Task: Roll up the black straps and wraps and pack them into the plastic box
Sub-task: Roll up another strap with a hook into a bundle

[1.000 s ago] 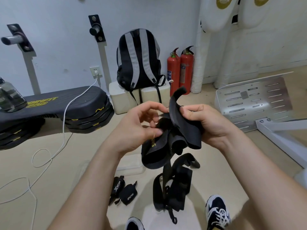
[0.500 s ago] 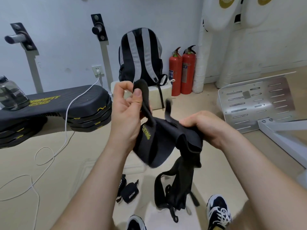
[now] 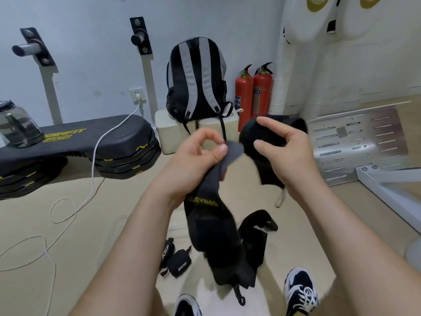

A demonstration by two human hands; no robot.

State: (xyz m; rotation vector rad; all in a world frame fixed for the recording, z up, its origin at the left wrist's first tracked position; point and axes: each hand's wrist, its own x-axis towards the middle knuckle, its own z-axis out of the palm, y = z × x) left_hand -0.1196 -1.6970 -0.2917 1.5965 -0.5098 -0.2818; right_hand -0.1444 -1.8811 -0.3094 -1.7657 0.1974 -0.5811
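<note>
While left hand (image 3: 193,160) pinches strap (image 3: 211,226) end | right hand (image 3: 287,153) clasps rolled wrap (image 3: 262,135)

a black backpack (image 3: 196,80) with grey stripes stands upright at upper centre on pale blocks (image 3: 169,131) against the wall. just right of it stand two red fire extinguishers (image 3: 254,94), side by side. at left a stack of black step platforms (image 3: 109,144) with yellow lettering carries a clear jug (image 3: 17,124) at the far left edge. a white cable (image 3: 95,160) runs from a wall socket (image 3: 137,96) down across the floor in loops. a perforated metal plate (image 3: 355,142) lies at right. two black-and-white sneakers (image 3: 300,290) show at the bottom edge.
</note>
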